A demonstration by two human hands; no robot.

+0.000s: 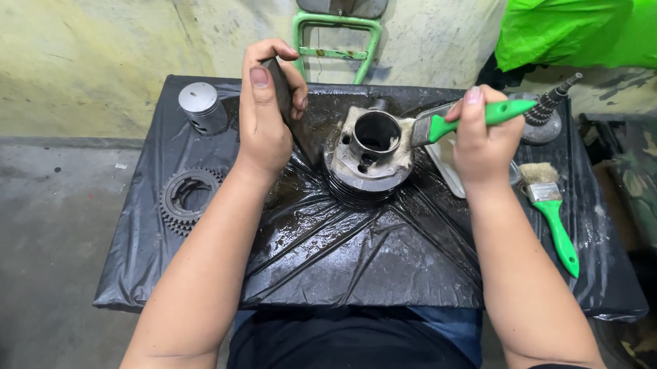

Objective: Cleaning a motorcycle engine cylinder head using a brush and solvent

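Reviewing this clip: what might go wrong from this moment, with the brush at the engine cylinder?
1. The black plastic sheet is wet and slick under the engine cylinder; neither hand steadies it, so brushing may make it slide.
2. The left hand holds a dark flat piece high above the wet area; oily fingers might lose it.
3. The right hand works the green-handled brush over the tray, which may get knocked.

Counted on the black-covered table: two green-handled brushes (464, 119) (555, 215), one engine cylinder (368, 157), one piston (202, 106), one toothed gear (187, 198), one metal tray (446, 164), and apparently one threaded part (550, 108), partly hidden.
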